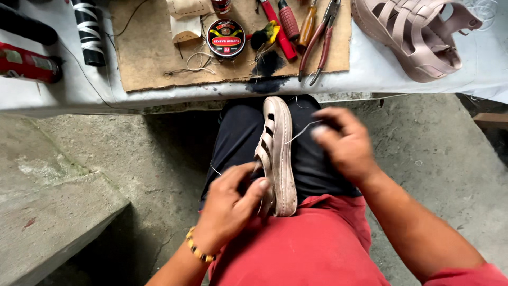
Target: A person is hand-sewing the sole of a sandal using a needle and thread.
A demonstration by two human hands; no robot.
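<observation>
While the left hand point(227, 204) closes thumb and fingers on the heel end of one pale strapped sandal point(278, 153), that sandal lies sole-edge up along the person's dark-trousered lap, toe toward the bench. Its wrist, bent inward, carries one beaded bracelet point(198, 248). The right hand point(344, 143) is raised just right of the sandal, blurred, fingertips pinched on one thin pale thread point(301, 131) running to the shoe's upper; forearm extends from lower right. One second sandal point(418, 34), same colour, sits on the grey bench point(381, 74) at upper right, well apart. One brown cardboard sheet point(153, 53) holds one round tin point(226, 37), black lid with red and yellow bands, one pair of red-handled pliers point(320, 42), and several other handled tools. One black roll with white stripes point(89, 32) and one red cylinder point(26, 63) lie at far left.
</observation>
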